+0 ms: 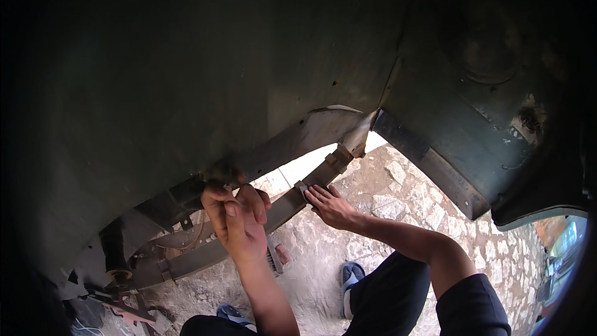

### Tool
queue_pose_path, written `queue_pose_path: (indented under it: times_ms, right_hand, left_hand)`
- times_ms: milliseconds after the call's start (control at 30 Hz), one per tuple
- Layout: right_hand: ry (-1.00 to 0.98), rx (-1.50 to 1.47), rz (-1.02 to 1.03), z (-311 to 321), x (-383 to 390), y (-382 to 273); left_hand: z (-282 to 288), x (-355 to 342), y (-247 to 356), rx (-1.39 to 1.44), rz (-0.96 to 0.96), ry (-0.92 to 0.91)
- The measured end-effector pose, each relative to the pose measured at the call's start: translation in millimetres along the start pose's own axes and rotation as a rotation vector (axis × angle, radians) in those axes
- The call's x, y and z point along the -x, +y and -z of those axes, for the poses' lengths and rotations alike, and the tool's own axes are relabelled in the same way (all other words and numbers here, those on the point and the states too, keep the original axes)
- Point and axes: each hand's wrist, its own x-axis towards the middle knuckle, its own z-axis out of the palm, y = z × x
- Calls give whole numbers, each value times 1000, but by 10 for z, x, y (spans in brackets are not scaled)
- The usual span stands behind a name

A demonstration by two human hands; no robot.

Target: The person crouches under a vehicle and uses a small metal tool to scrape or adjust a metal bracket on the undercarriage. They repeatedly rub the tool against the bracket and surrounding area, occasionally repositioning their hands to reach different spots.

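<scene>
My left hand is raised beside the lower edge of a dark green metal panel. Its fingers are curled in toward the thumb, around something small and pale that I cannot make out. Farther right, my right hand lies with its fingers stretched out over a long, flat, rusty leaf spring. Its fingertips touch the spring beside a metal clip, and a dark patch shows under them. The spring slants from the lower left up toward a metal bracket.
Dark vehicle bodywork hangs low overhead and to the right, with a black curved flap. A round bushing and a reddish metal part are at lower left. On the stony ground lies a brush, near my slippers.
</scene>
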Motion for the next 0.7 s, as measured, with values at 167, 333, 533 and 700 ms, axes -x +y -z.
queue_pose_path:
  times_ms: [167,333,533,700]
  right_hand:
    - [27,-67,5,-13,-41,28]
    - [-59,-27,-64,31,-239,16]
    - [-68,-44,-88,9,-289,-26]
    - [-83,-46,-28,42,-29,7]
  left_hand:
    - [8,35,-5,55,0,-43]
    - [-55,48,-23,127,12,22]
    - [23,47,-74,136,27,-23]
    - [-41,46,-133,179,27,1]
